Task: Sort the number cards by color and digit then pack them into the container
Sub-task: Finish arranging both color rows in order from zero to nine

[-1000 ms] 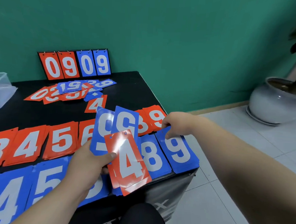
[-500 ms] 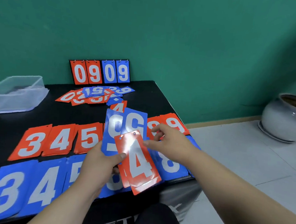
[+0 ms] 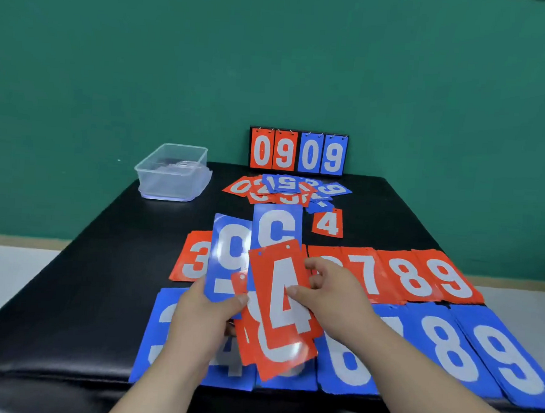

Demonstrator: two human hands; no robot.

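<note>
Red 4 card (image 3: 282, 306), near upright, pinched by right hand (image 3: 334, 301) atop fan (image 3: 230, 254) gripped by left hand (image 3: 202, 318); red 3 stack (image 3: 193, 260) up-left.

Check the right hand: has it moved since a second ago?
Yes. The right hand left the blue 9 card at the row's right end and moved left onto the held red 4 card.

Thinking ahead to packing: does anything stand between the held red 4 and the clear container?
Only the blue cards fanned in the left hand, behind the red 4 card; beyond them, bare black tabletop runs to the clear container.
</note>
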